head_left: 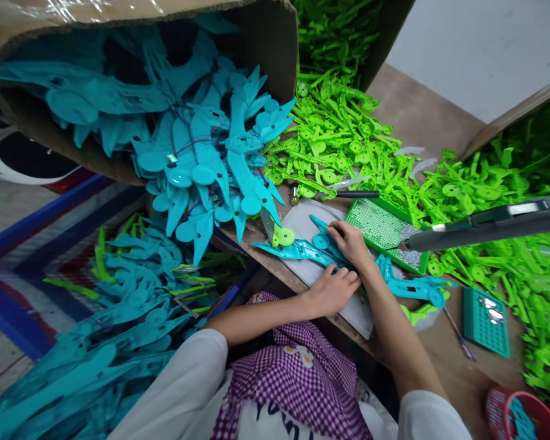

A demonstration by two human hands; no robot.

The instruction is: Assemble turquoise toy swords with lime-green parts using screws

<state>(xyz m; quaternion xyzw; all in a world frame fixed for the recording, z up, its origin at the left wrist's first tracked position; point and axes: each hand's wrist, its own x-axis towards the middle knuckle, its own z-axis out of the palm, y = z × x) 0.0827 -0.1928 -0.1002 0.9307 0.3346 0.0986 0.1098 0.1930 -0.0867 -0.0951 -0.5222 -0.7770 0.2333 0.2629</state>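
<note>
My left hand rests at the worktable's edge, its fingers curled over a long turquoise plastic part that lies on a pale sheet. Just beyond it, my right hand is closed with thumb and fingertips pinched at a turquoise piece beside that part; what sits between the fingertips is too small to make out. A lime-green plastic piece touches the part's left end. Another turquoise part lies right of my right forearm.
A green tray of small metal bits stands behind my hands, with an electric screwdriver reaching over it. Lime-green parts heap across the table. A cardboard box spills turquoise parts. A teal tray and red basket sit right.
</note>
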